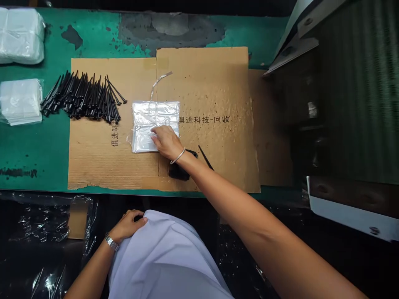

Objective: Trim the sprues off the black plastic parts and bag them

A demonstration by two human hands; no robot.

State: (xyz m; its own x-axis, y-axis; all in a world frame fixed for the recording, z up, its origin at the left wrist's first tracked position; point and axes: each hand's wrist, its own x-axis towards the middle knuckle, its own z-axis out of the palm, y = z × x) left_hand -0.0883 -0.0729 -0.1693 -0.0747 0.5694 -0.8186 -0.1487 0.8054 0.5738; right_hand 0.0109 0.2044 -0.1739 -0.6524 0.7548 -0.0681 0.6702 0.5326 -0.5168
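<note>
My right hand (166,142), with a thin bangle at the wrist, lies palm down on a flat clear plastic bag (164,114) on the cardboard. A narrow clear strip (158,83) runs from the bag's top edge up the cardboard. My left hand (128,225), wearing a metal wristwatch, curls over a fold of white cloth (165,253) at my lap. To the left of the bag lies a heap of black plastic spikes (82,97). A single black spike (205,158) and a black object (178,171) sit beside my right forearm, the object partly hidden by it.
Overlapping brown cardboard sheets (207,70) with printed Chinese characters cover a chipped green worktable (34,149). White packs in plastic (21,37) are stacked at the far left. A dark machine housing (349,104) stands to the right, and crumpled clear plastic (43,222) lies below the table edge.
</note>
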